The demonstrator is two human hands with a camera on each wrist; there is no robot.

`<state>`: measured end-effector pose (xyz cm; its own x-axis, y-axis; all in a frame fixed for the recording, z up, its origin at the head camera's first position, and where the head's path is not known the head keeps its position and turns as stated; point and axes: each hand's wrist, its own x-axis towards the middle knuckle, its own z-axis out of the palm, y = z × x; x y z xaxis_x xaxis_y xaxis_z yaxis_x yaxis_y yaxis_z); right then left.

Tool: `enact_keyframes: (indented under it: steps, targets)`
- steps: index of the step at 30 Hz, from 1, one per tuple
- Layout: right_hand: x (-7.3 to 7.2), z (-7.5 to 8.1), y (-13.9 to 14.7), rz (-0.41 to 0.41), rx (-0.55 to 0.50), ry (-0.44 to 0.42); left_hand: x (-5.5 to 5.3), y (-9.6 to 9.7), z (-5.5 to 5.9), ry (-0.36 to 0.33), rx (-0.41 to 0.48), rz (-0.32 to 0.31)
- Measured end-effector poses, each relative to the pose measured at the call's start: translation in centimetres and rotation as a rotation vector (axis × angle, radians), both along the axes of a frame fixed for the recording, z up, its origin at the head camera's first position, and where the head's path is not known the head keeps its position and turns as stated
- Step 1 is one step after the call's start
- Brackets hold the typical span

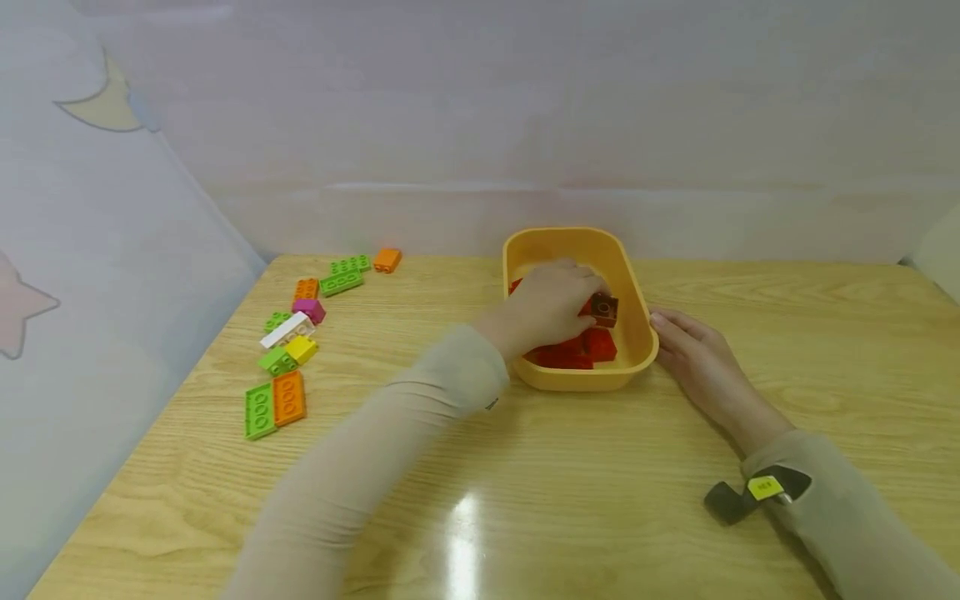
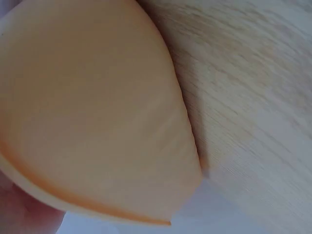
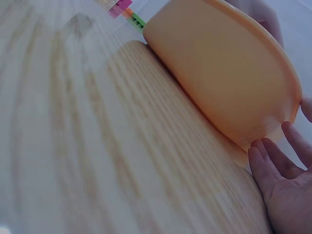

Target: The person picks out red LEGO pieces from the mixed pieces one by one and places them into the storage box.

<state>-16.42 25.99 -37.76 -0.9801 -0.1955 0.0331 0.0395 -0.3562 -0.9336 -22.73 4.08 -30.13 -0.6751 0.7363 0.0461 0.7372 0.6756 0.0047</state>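
Note:
My left hand (image 1: 551,304) reaches down into a yellow plastic bin (image 1: 641,358), its thumb and fingers around a dark red toy building brick (image 1: 604,309). Under and around this hand, more red bricks (image 1: 598,344) lie in the bin, partly hidden by it. In the left wrist view, the bin's outer wall (image 2: 97,107) fills much of the picture and hides the brick. Beside the bin's right side is my right hand (image 1: 701,367). Its fairly straight, spread fingers (image 3: 287,168) rest at the bin's outer wall near the rim.
Toward the table's left edge lie several loose bricks: green ones (image 1: 259,412), orange ones (image 1: 288,397), a white one (image 1: 287,330), a yellow one (image 1: 302,349) and a magenta one (image 1: 309,311). A pale wall (image 1: 450,125) stands behind the wooden table (image 1: 570,483).

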Motion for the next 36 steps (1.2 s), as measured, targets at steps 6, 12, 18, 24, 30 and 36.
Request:
enact_keyframes:
  steps: [6, 12, 18, 24, 30, 36]
  targets:
    - [0.1, 0.0, 0.0, -0.001, 0.001, -0.001, 0.0, 0.8, -0.5, -0.002, -0.034, -0.005]
    - [0.1, 0.2, -0.1, -0.002, 0.022, -0.008, 0.0, 1.2, -0.5, -0.018, -0.052, 0.013]
    - [0.0, 0.3, -0.2, -0.001, 0.037, -0.002, 0.1, 1.3, -0.5, -0.026, -0.044, 0.018]
    - [0.1, 0.3, -0.3, -0.006, 0.059, -0.003, 0.2, 0.8, -0.8, 0.014, 0.020, -0.004]
    - [0.0, 0.3, -0.3, -0.007, 0.040, -0.007, 0.9, 0.0, -0.7, 0.070, 0.057, -0.016]
    - [-0.1, 0.4, -0.1, -0.006, 0.084, -0.013, 1.9, -1.1, -0.4, 0.140, 0.103, -0.011]
